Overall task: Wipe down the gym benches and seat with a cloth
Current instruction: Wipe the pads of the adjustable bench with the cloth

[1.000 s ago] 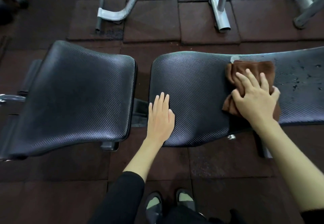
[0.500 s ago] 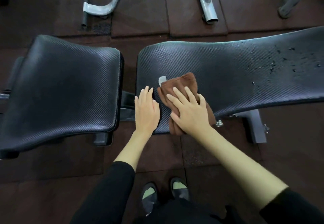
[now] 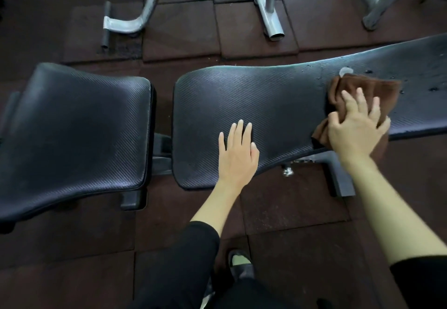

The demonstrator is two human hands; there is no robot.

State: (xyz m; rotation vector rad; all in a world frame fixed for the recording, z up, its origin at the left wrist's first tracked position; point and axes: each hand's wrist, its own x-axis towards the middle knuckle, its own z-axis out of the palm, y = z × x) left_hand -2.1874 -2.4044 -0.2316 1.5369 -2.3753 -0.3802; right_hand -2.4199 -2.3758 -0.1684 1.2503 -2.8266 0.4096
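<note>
Cloth point(image 3: 370, 88) bunched under clamped right hand point(image 3: 355, 129); press flat, sweep towards droplets point(image 3: 433, 89); left hand point(image 3: 238, 156) splayed on bench point(image 3: 242, 98).

Below me the seat pad point(image 3: 75, 134) lies to the left and the long bench surface point(image 3: 254, 115) to the right, a narrow gap between them. My left hand point(image 3: 238, 156) rests flat on the near part of the bench surface, close to its left end. Further right, my right hand point(image 3: 355, 129) lies on the cloth point(image 3: 377, 91), which lies on the bench surface and hangs over its near edge. Beyond both pads, metal frame feet point(image 3: 272, 21) stand on the floor mats point(image 3: 181, 33). Under the bench surface, near my right forearm, a support leg point(image 3: 338, 178) reaches the floor. My shoe point(image 3: 239, 262) sits nearest me, between my arms.
</note>
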